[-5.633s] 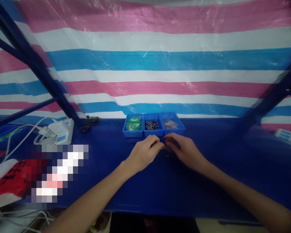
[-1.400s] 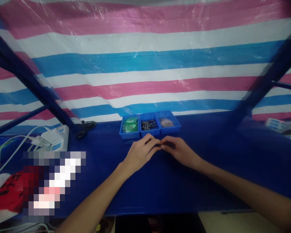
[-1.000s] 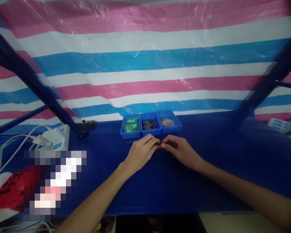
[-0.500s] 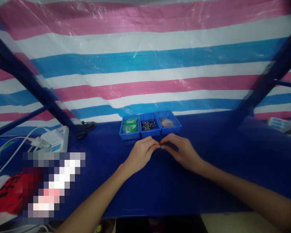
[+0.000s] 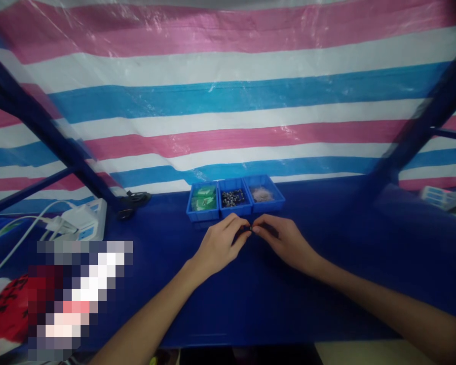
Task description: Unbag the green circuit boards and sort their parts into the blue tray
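Observation:
My left hand (image 5: 222, 243) and my right hand (image 5: 285, 238) meet at the fingertips above the blue table, just in front of the bins. Both are pinched around a tiny dark piece (image 5: 251, 228), too small to make out. Behind them three blue bins stand side by side. The left bin (image 5: 203, 216) holds green packets, the middle bin (image 5: 236, 209) small black and silver parts, and the right bin (image 5: 269, 204) pale, thin pieces.
On the left are a white power strip (image 5: 99, 223) with cables, a red item (image 5: 11, 309) and a blurred-out patch. Black cable (image 5: 137, 197) lies at the back left. Pale objects (image 5: 441, 197) sit at the far right. A striped sheet (image 5: 228, 116) hangs behind.
The fingers of my left hand have parted slightly, and more of the tiny piece shows between the fingertips. The view has shifted very little.

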A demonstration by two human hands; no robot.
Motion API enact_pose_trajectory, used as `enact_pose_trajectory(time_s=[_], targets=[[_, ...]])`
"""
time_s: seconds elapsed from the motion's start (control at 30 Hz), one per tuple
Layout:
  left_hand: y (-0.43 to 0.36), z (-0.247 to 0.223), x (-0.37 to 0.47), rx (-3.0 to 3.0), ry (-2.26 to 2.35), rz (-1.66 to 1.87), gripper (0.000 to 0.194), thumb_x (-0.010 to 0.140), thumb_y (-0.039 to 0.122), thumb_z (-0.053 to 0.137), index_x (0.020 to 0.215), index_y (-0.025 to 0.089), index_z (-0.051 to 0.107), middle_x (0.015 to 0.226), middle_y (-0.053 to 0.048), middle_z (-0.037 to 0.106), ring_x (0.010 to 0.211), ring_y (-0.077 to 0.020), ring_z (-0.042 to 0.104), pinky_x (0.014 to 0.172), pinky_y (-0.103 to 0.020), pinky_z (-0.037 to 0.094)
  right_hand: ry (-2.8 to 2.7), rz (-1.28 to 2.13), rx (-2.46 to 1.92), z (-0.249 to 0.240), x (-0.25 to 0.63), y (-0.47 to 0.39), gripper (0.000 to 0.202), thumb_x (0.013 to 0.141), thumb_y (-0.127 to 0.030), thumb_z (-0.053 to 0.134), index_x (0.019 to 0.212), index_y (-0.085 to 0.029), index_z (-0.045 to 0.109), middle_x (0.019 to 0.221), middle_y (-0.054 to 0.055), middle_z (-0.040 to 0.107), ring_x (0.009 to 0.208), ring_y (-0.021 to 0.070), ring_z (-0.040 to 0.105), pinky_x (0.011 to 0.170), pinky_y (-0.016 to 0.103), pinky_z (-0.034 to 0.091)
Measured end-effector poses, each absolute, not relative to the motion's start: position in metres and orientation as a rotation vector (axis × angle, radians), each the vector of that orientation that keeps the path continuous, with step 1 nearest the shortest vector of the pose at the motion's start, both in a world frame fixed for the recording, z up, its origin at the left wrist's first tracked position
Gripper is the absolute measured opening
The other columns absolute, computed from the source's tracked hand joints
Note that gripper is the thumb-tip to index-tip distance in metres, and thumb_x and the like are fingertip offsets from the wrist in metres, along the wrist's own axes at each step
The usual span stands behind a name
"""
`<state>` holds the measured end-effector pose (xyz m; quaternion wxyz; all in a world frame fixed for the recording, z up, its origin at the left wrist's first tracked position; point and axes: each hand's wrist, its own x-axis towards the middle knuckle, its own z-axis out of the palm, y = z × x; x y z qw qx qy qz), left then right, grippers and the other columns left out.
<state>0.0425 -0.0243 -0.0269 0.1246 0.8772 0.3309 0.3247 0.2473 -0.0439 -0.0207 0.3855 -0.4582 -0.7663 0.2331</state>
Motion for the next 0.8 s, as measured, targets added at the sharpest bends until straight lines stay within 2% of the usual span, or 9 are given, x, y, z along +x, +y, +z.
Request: enact_pose_trajectory(time_s=[0.17,0.33,0.5,0.67,0.73,0.8], targets=[[-0.023,-0.027,0.041,2.624,1.045,0.827,0.013,0.096,0.027,0.055,0.107,0.02,0.056,0.101,-0.003,0.061,0.088,-0.0159,0.062,0.075,-0.029,0.052,-2.013,0.555,-1.103,-0.025,0.248,-0.041,0.012,0.095,-0.026,0.057,0.097,-0.023,0.068,0.091,0.002,0.073,0.077,0.0173,0.065,0.071,0.029,0.049],[-0.018,-0.028,0.037,2.799,1.17,0.513,0.013,0.094,0.031,0.057,0.1,0.02,0.057,0.095,-0.002,0.062,0.084,-0.0193,0.064,0.065,-0.029,0.049,-2.083,0.452,-1.067,-0.019,0.249,-0.041,0.014,0.095,-0.02,0.055,0.101,-0.022,0.067,0.097,0.004,0.072,0.088,0.0186,0.067,0.079,0.03,0.052],[-0.016,-0.026,0.034,2.84,1.245,0.376,0.017,0.097,0.036,0.052,0.096,0.019,0.057,0.088,-0.002,0.063,0.077,-0.0205,0.065,0.06,-0.029,0.046,-2.236,0.365,-1.001,-0.002,0.248,-0.032,0.014,0.092,-0.016,0.056,0.098,-0.021,0.068,0.094,0.004,0.072,0.082,0.0164,0.067,0.077,0.029,0.052],[-0.016,-0.024,0.031,2.856,1.291,0.32,0.019,0.097,0.037,0.051,0.092,0.019,0.057,0.086,-0.002,0.064,0.072,-0.0198,0.064,0.058,-0.028,0.043,-2.337,0.166,-1.054,0.019,0.228,0.026,0.014,0.087,-0.011,0.059,0.094,-0.016,0.07,0.087,0.005,0.073,0.078,0.0193,0.067,0.073,0.031,0.05],[-0.016,-0.023,0.03,2.851,1.297,0.326,0.018,0.097,0.036,0.051,0.091,0.02,0.057,0.085,-0.001,0.063,0.071,-0.019,0.064,0.057,-0.028,0.042,-2.354,0.092,-1.113,0.024,0.22,0.051,0.021,0.089,-0.009,0.054,0.1,-0.014,0.07,0.09,0.007,0.074,0.082,0.0209,0.068,0.077,0.033,0.052],[-0.016,-0.022,0.03,2.851,1.298,0.34,0.017,0.097,0.035,0.052,0.091,0.019,0.057,0.085,-0.001,0.063,0.072,-0.0186,0.064,0.056,-0.027,0.041,-2.347,0.057,-1.125,0.026,0.218,0.068,0.03,0.091,-0.014,0.054,0.119,-0.011,0.065,0.11,0.013,0.072,0.1,0.0266,0.067,0.087,0.04,0.052]])
